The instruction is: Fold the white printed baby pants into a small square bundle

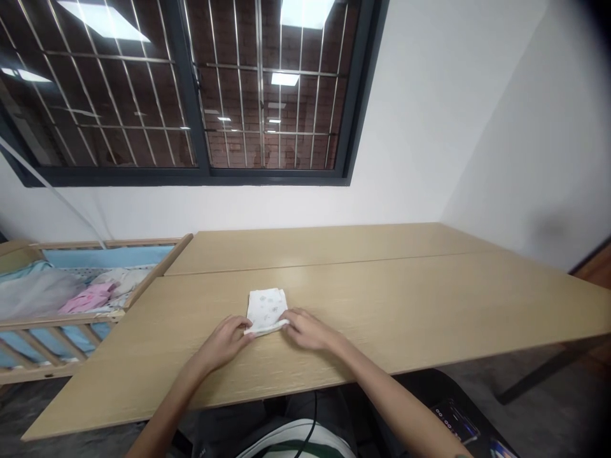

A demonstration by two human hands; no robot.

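Note:
A small white folded cloth point(266, 308) with a faint printed pattern lies on the wooden table point(429, 299), near its front edge. My left hand point(224, 342) rests at the cloth's near left corner, fingers curled and pinching its edge. My right hand point(308, 329) lies at the near right corner, fingertips pressed on the cloth's edge. Both forearms reach in from the bottom of the view.
A wooden crib point(71, 299) with a blue lining stands left of the table, holding pink, white and grey clothes point(90, 296). A barred window point(191, 95) fills the wall behind. A phone point(456, 420) lies low at the right, by my lap.

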